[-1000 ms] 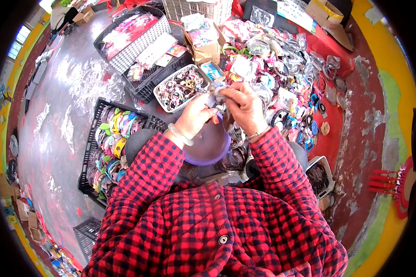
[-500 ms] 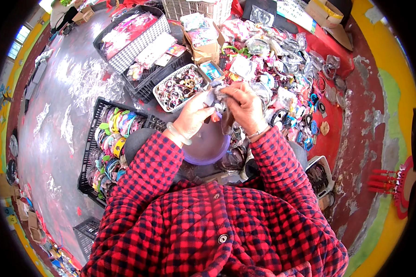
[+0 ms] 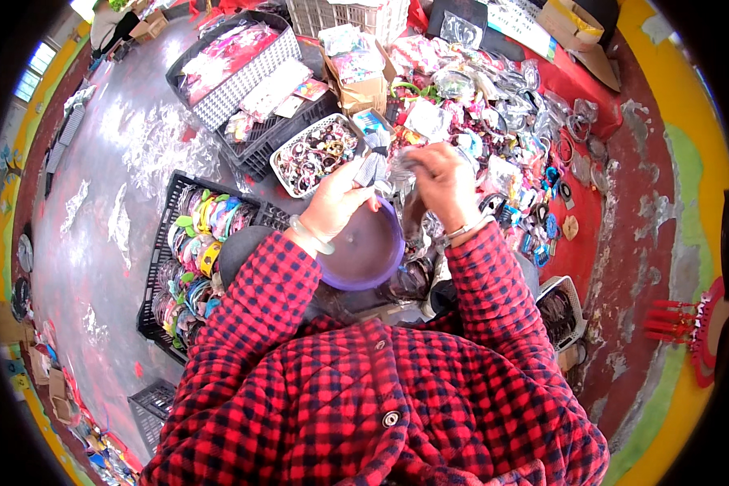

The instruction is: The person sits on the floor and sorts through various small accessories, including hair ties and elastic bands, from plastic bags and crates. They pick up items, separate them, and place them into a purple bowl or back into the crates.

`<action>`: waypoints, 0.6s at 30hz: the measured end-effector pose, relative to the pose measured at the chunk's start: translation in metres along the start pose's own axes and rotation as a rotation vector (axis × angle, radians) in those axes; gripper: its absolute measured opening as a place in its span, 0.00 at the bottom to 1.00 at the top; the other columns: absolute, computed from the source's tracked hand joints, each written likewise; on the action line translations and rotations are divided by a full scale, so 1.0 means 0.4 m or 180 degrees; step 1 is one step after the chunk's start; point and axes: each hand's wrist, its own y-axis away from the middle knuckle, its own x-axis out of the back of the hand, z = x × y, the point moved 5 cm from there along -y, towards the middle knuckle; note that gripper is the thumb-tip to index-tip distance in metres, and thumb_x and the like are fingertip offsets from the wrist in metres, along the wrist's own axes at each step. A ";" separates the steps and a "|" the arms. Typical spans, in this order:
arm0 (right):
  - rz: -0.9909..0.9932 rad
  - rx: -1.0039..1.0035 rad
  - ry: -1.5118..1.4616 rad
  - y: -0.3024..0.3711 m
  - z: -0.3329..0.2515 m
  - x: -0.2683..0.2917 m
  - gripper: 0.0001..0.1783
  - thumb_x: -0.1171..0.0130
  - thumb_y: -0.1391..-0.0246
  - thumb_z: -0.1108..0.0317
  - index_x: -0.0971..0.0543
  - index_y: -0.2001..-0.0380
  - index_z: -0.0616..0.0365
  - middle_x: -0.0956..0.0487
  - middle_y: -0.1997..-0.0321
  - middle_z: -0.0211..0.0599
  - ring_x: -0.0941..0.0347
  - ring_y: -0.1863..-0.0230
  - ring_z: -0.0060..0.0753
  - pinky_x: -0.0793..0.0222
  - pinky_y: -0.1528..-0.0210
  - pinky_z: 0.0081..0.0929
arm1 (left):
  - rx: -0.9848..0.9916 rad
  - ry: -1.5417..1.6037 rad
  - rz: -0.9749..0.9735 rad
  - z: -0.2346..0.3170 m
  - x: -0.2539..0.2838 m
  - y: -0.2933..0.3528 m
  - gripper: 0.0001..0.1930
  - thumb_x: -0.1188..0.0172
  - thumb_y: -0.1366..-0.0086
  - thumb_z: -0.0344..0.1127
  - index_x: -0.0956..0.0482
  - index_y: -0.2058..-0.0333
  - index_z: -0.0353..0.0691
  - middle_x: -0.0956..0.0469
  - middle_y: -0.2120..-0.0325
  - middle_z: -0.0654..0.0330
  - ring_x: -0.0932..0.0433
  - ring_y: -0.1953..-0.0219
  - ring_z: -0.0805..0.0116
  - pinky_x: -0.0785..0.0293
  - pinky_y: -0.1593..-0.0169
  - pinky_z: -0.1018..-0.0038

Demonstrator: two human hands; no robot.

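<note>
My left hand [image 3: 334, 206] is closed, pinching a small grey-and-white striped fabric bow [image 3: 371, 168] with a dark centre. To its right, my right hand [image 3: 445, 188] is closed too, on a limp, dark brownish strip [image 3: 414, 212] that hangs below the fingers; it is smeared by motion and its kind is unclear. A gap separates the two hands. Beneath them stands a round purple basin [image 3: 400, 257] with a greyish inside. Just beyond my left hand is a white basket [image 3: 279, 162] of mixed hair ties and small trinkets.
A large heap of bagged accessories [image 3: 494, 121] spreads over a red cloth ahead and right. To the left, a black crate [image 3: 155, 296] holds colourful headbands. Further ahead are stacked crates [image 3: 255, 85] and a cardboard box [image 3: 364, 95]. A small white basket [image 3: 577, 320] stands near my right elbow.
My hands have drawn apart. The right hand has moved right with the dark strip, while the left stays nearly in place with the striped bow, now more visible.
</note>
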 end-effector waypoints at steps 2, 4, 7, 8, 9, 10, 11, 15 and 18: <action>0.0406 -0.0637 -0.0561 -0.004 0.086 0.032 0.08 0.43 0.55 0.76 0.20 0.68 0.58 0.25 0.69 0.35 0.26 0.69 0.29 0.31 0.65 0.23 | -0.0086 0.0004 -0.0018 0.015 0.002 -0.001 0.22 0.50 0.42 0.23 0.37 0.48 0.31 0.27 0.72 0.61 0.28 0.72 0.75 0.30 0.64 0.79; 0.0664 -0.1082 -0.1821 -0.010 0.143 0.050 0.09 0.43 0.53 0.78 0.22 0.66 0.61 0.26 0.68 0.32 0.29 0.68 0.20 0.33 0.65 0.17 | -0.0021 0.0030 -0.0041 0.019 0.000 0.004 0.22 0.48 0.41 0.26 0.36 0.48 0.31 0.27 0.72 0.62 0.29 0.74 0.77 0.32 0.67 0.81; 0.0624 -0.0955 -0.2026 -0.015 0.103 0.087 0.11 0.44 0.52 0.80 0.23 0.63 0.61 0.28 0.65 0.31 0.31 0.67 0.18 0.34 0.65 0.15 | 0.0217 -0.0018 0.0129 0.033 -0.003 0.017 0.18 0.44 0.41 0.29 0.30 0.52 0.32 0.26 0.72 0.65 0.31 0.76 0.80 0.35 0.72 0.85; 0.0591 -0.0768 -0.2134 -0.019 0.066 0.093 0.11 0.44 0.53 0.81 0.22 0.63 0.61 0.29 0.64 0.32 0.31 0.66 0.20 0.34 0.64 0.16 | 0.0177 0.0027 0.0191 0.027 -0.001 0.016 0.17 0.43 0.42 0.28 0.29 0.53 0.32 0.25 0.72 0.65 0.31 0.76 0.81 0.35 0.72 0.85; 0.0551 -0.0426 -0.1812 -0.023 0.045 0.095 0.12 0.44 0.54 0.81 0.22 0.63 0.60 0.29 0.64 0.33 0.31 0.65 0.21 0.34 0.63 0.17 | 0.0138 0.0072 0.0253 0.014 0.003 0.014 0.17 0.43 0.42 0.27 0.29 0.54 0.33 0.25 0.71 0.65 0.31 0.76 0.82 0.34 0.72 0.85; 0.0509 -0.0089 -0.1494 -0.025 0.026 0.095 0.13 0.45 0.55 0.82 0.22 0.63 0.60 0.29 0.63 0.33 0.31 0.63 0.22 0.34 0.62 0.18 | 0.0102 0.0112 0.0319 0.006 0.007 0.013 0.16 0.43 0.43 0.26 0.28 0.54 0.33 0.24 0.71 0.66 0.31 0.76 0.82 0.34 0.72 0.86; 0.0466 0.0246 -0.1175 -0.026 0.006 0.093 0.14 0.45 0.55 0.83 0.22 0.63 0.59 0.29 0.63 0.33 0.31 0.62 0.24 0.34 0.61 0.19 | -0.0001 0.0010 0.0362 0.006 0.011 0.012 0.16 0.43 0.43 0.25 0.27 0.55 0.33 0.24 0.70 0.66 0.30 0.75 0.82 0.33 0.72 0.86; 0.0183 0.0229 -0.0887 -0.024 -0.023 0.078 0.18 0.47 0.59 0.85 0.21 0.64 0.56 0.28 0.65 0.35 0.30 0.61 0.30 0.34 0.60 0.22 | -0.0156 -0.0281 0.0474 0.028 0.004 0.012 0.14 0.42 0.44 0.22 0.26 0.57 0.34 0.23 0.69 0.66 0.28 0.70 0.82 0.31 0.66 0.85; -0.0147 0.0492 -0.0116 -0.014 -0.036 0.043 0.15 0.46 0.60 0.81 0.21 0.66 0.53 0.27 0.64 0.37 0.28 0.64 0.36 0.31 0.64 0.24 | -0.0282 -0.0378 0.0521 0.039 -0.003 0.013 0.14 0.42 0.44 0.22 0.25 0.58 0.34 0.23 0.68 0.66 0.27 0.69 0.82 0.30 0.65 0.85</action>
